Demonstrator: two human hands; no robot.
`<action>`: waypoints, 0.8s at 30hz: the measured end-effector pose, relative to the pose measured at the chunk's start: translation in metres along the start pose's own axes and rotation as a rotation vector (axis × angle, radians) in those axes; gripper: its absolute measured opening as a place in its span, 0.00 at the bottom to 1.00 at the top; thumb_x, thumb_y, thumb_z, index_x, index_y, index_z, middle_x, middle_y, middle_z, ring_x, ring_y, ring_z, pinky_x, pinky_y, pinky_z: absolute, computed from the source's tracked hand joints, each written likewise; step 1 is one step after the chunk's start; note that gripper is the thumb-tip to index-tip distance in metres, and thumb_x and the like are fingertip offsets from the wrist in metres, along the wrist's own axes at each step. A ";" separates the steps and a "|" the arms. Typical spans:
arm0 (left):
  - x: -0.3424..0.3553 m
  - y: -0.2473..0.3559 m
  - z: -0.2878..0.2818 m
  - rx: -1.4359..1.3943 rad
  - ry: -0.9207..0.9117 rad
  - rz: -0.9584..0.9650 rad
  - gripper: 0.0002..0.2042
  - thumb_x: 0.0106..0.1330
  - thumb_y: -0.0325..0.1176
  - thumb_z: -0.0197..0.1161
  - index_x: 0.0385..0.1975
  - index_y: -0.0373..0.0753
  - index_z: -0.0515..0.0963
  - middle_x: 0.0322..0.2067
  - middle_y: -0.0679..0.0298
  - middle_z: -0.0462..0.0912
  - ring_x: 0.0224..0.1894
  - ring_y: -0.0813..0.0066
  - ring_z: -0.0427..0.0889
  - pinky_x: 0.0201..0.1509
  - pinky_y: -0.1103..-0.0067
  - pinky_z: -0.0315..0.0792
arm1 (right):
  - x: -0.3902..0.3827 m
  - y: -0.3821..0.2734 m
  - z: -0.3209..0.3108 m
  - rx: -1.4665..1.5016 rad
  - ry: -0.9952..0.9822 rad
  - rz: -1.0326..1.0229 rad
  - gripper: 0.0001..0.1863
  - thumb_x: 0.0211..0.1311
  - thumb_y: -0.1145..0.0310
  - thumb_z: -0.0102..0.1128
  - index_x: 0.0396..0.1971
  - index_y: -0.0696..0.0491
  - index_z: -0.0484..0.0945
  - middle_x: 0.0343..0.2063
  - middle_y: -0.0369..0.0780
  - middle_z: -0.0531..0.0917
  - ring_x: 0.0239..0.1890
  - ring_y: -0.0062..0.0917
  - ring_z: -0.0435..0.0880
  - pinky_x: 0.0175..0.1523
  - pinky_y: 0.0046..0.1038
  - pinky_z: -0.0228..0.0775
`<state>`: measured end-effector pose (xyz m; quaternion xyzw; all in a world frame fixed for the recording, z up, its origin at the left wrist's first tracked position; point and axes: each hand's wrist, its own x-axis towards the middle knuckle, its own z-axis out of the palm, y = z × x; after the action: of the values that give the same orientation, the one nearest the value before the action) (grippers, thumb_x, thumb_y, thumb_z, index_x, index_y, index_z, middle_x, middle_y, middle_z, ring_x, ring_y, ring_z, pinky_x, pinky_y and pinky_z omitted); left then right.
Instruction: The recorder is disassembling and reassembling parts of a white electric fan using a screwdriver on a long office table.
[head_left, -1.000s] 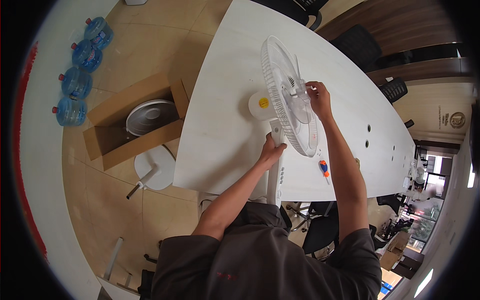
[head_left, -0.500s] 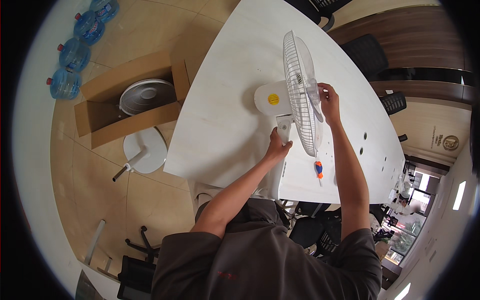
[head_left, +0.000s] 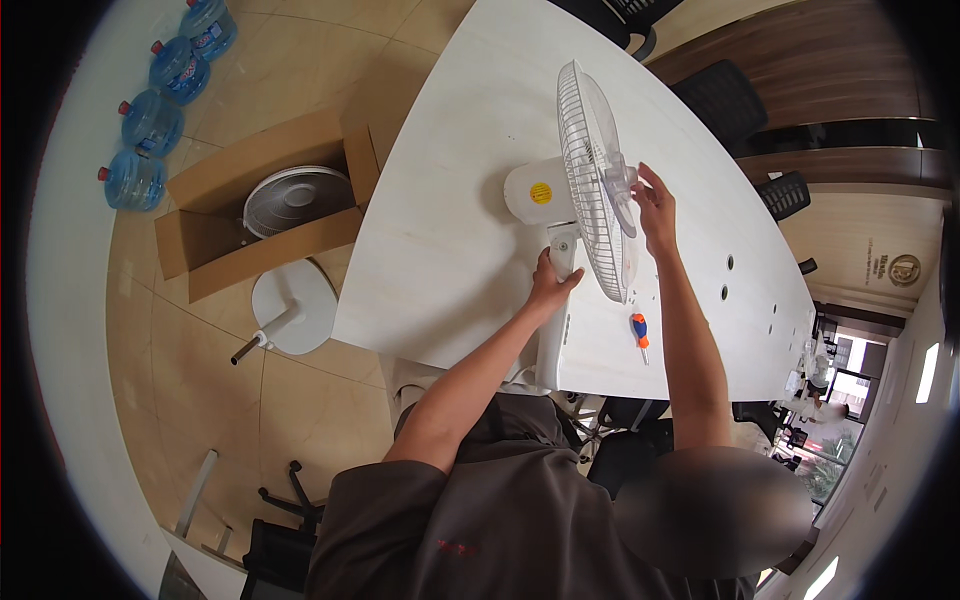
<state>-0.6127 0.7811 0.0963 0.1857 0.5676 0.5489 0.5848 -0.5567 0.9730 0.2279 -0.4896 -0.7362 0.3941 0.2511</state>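
Note:
A white electric fan head stands over the table, its rounded motor housing (head_left: pixel 533 192) bearing a yellow sticker. The wire rear grille (head_left: pixel 574 150) is seen nearly edge-on, with a translucent fan blade (head_left: pixel 603 125) in front of it. My left hand (head_left: pixel 553 288) is closed around the white neck (head_left: pixel 562 246) below the motor. At the blade's clear hub (head_left: pixel 618 181), my right hand (head_left: pixel 655 212) has its fingers bent around the front end; any small part between them is too small to make out. A screwdriver (head_left: pixel 640 330) with an orange and blue handle lies near the grille's lower edge.
The white table (head_left: pixel 450 270) has round holes on its right. Left of it, an open cardboard box (head_left: pixel 270 262) holds another round grille (head_left: pixel 300 203). A round white base with a pole (head_left: pixel 310 315) lies on the floor. Blue water bottles (head_left: pixel 135 180) line the wall; black chairs (head_left: pixel 722 103) stand around.
The fan has shifted slightly left in view, and the blade looks turned around its hub. My right hand's fingers have opened a little at the hub; my left hand keeps its grip.

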 end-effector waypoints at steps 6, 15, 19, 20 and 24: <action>0.002 -0.007 0.000 -0.105 0.025 0.021 0.41 0.60 0.40 0.69 0.66 0.32 0.49 0.60 0.50 0.65 0.62 0.59 0.67 0.66 0.69 0.62 | -0.107 0.017 -0.020 0.010 0.330 0.054 0.20 0.69 0.68 0.54 0.57 0.60 0.70 0.49 0.42 0.78 0.48 0.25 0.79 0.51 0.28 0.74; 0.006 -0.006 0.000 -0.125 0.024 0.049 0.39 0.60 0.40 0.69 0.64 0.32 0.51 0.58 0.51 0.68 0.59 0.62 0.70 0.62 0.71 0.65 | -0.289 0.098 0.033 -0.015 0.094 0.428 0.24 0.60 0.71 0.66 0.55 0.56 0.69 0.43 0.40 0.77 0.36 0.21 0.78 0.39 0.22 0.74; 0.004 -0.002 -0.004 -0.123 0.043 0.026 0.40 0.59 0.41 0.70 0.64 0.31 0.52 0.57 0.49 0.70 0.58 0.60 0.73 0.60 0.71 0.67 | -0.305 0.097 0.065 -0.096 -0.109 0.329 0.37 0.51 0.62 0.74 0.59 0.58 0.66 0.45 0.44 0.76 0.42 0.28 0.79 0.42 0.28 0.75; 0.004 0.000 -0.004 -0.116 0.036 0.030 0.40 0.59 0.41 0.70 0.64 0.31 0.52 0.57 0.49 0.70 0.58 0.60 0.73 0.60 0.71 0.67 | -0.304 0.100 0.068 -0.150 -0.111 0.319 0.40 0.49 0.61 0.75 0.60 0.59 0.64 0.46 0.46 0.76 0.43 0.29 0.79 0.44 0.29 0.75; 0.002 0.008 -0.009 -0.109 -0.005 -0.015 0.39 0.62 0.38 0.67 0.65 0.34 0.49 0.57 0.54 0.69 0.58 0.65 0.71 0.61 0.72 0.66 | -0.298 0.110 0.081 -0.307 -0.098 0.198 0.45 0.46 0.59 0.77 0.61 0.62 0.62 0.48 0.49 0.77 0.47 0.34 0.79 0.48 0.32 0.74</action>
<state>-0.6242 0.7813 0.0993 0.1507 0.5369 0.5740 0.5997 -0.4427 0.6950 0.0968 -0.5724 -0.7472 0.3233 0.0972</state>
